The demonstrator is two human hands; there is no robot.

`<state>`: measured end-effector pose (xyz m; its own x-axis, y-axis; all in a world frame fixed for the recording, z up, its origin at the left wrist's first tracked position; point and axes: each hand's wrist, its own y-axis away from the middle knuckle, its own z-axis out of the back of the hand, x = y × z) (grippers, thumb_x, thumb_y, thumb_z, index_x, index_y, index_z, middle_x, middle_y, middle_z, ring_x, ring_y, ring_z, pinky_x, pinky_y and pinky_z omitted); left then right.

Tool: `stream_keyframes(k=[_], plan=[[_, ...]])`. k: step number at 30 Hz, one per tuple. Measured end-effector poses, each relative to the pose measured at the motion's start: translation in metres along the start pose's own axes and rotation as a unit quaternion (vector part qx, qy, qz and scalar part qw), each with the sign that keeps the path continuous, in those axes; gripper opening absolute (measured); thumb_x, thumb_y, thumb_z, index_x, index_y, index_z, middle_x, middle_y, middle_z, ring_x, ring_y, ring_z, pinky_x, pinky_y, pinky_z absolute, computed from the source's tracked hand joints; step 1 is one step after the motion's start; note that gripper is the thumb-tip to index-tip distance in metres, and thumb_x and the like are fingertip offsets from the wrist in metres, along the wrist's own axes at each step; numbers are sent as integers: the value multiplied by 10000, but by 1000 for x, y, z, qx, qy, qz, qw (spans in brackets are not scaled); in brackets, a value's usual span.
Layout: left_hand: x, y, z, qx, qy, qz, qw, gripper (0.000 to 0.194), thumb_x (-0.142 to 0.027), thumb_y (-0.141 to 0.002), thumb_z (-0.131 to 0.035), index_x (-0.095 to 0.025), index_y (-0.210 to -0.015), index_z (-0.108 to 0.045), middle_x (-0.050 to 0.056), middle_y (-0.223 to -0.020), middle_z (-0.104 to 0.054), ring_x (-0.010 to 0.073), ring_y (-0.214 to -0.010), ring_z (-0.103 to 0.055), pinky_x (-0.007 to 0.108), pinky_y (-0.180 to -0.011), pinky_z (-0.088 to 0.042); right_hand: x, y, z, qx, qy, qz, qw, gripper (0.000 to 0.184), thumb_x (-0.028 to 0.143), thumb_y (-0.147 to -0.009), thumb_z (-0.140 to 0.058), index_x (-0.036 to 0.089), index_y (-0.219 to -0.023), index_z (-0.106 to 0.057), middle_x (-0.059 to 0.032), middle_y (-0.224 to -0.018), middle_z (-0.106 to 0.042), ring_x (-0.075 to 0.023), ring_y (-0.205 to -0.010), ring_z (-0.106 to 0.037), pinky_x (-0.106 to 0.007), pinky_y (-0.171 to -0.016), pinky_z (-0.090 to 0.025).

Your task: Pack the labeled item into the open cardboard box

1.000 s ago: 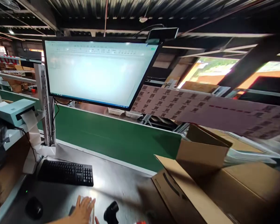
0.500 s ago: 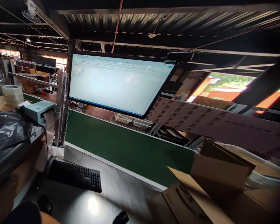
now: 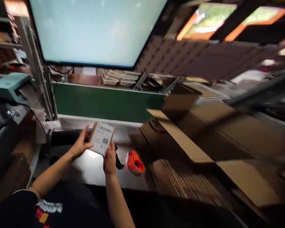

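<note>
Both my hands hold a small flat brown package (image 3: 101,138) with a white barcode label, lifted above the dark desk (image 3: 90,167). My left hand (image 3: 80,144) grips its left edge, fingers curled round it. My right hand (image 3: 110,162) supports its lower right corner from below. A black handheld scanner (image 3: 119,162) lies just behind my right hand. An orange tape dispenser (image 3: 135,162) sits on the desk to the right of it. The black keyboard (image 3: 66,137) lies under and beyond my left hand.
A large lit monitor (image 3: 92,31) hangs above a green conveyor belt (image 3: 109,103). A teal label printer (image 3: 9,86) stands at the left. Open cardboard boxes (image 3: 204,133) and flattened cardboard (image 3: 185,182) fill the right side. White trays (image 3: 118,77) sit beyond the belt.
The view has tipped down toward the desk. Both my hands have come up into sight, now holding the labelled package. One second ago only my left hand lay flat on the desk.
</note>
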<state>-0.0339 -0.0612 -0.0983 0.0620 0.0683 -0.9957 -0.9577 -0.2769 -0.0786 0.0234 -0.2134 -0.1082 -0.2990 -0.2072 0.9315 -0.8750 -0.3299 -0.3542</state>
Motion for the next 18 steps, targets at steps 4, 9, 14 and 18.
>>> stream_keyframes(k=[4,9,14,18], plan=[[-19,11,20,-19,105,-19,994,1009,-415,-734,-867,-321,-1620,-393,134,-1746,-346,419,-1485,-488,524,-1071,-568,-2,-1,-6,-25,-84,-73,993,849,806,-948,-493,224,-1565,-463,-167,-1486,-654,-331,-1305,-680,-496,-1010,-615],[-28,24,14,-32,103,-43,993,943,-455,-723,-882,-324,-1563,-475,114,-1645,-501,377,-1410,-565,490,-1068,-569,12,-8,-15,-8,-102,-69,992,856,809,-948,-492,247,-1589,-423,-151,-1549,-607,-324,-1350,-652,-484,-1029,-608],[-32,13,9,-27,104,-51,993,948,-473,-714,-886,-322,-1561,-488,106,-1644,-503,381,-1432,-543,478,-1067,-566,14,-10,-10,-16,-115,-50,992,813,747,-975,-499,234,-1600,-413,-163,-1565,-587,-333,-1359,-648,-505,-1037,-604],[-33,8,6,-12,107,-72,992,965,-484,-727,-874,-321,-1584,-462,113,-1641,-504,376,-1420,-555,471,-1063,-564,17,-14,-6,-30,-122,-22,992,740,692,-985,-518,252,-1575,-449,-150,-1529,-615,-330,-1355,-649,-501,-1044,-602]])
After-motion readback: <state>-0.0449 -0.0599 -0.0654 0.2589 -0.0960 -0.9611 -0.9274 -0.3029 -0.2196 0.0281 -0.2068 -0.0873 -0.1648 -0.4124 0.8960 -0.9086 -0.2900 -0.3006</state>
